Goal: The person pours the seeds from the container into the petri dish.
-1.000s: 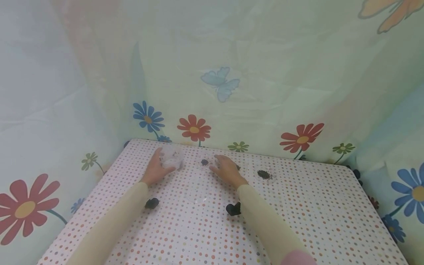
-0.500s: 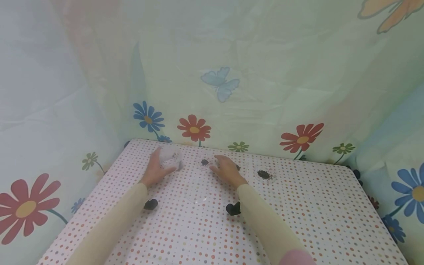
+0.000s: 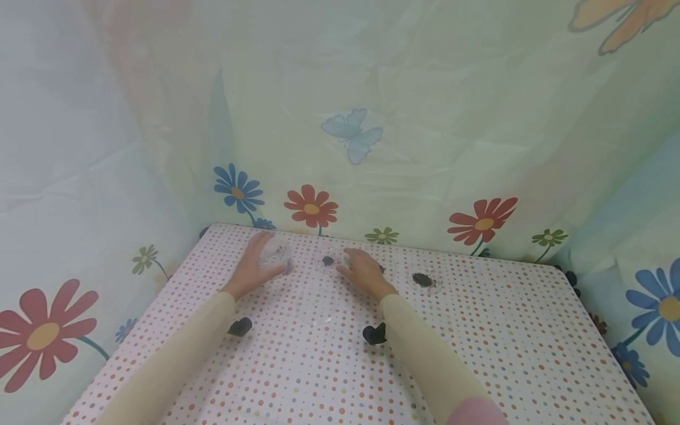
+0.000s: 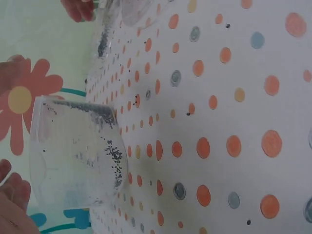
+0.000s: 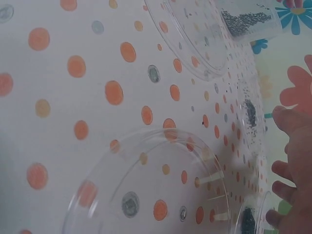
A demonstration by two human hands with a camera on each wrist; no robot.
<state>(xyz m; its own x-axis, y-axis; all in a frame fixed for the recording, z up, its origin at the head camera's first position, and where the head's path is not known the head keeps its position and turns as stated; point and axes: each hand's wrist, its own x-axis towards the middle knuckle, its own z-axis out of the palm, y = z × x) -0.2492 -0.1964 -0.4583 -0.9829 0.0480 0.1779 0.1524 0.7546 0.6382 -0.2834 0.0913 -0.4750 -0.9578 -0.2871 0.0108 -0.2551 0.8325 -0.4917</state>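
Note:
A clear plastic cup stands on the dotted table at the far left, dark fine grains scattered on its bottom and wall. My left hand curves loosely around its near side, thumb and fingers spread. In the left wrist view, that hand's fingertips show beside the cup's rim. My right hand hovers with relaxed fingers close over shallow clear dishes. One dish has a small heap of dark grains; another, partly cut off, lies under the right fingertips. Nothing shows in the right hand's grasp.
Another grain heap in a clear dish lies right of the right hand. Two clear round lids lie nearer me on the table. Stray grains dot the cloth. A flowered curtain rises directly behind the table's far edge.
The cup, blurred a second ago, now stands still with its grains visible. My left hand's fingers have spread slightly, reaching farther to its back. The right hand keeps its place.

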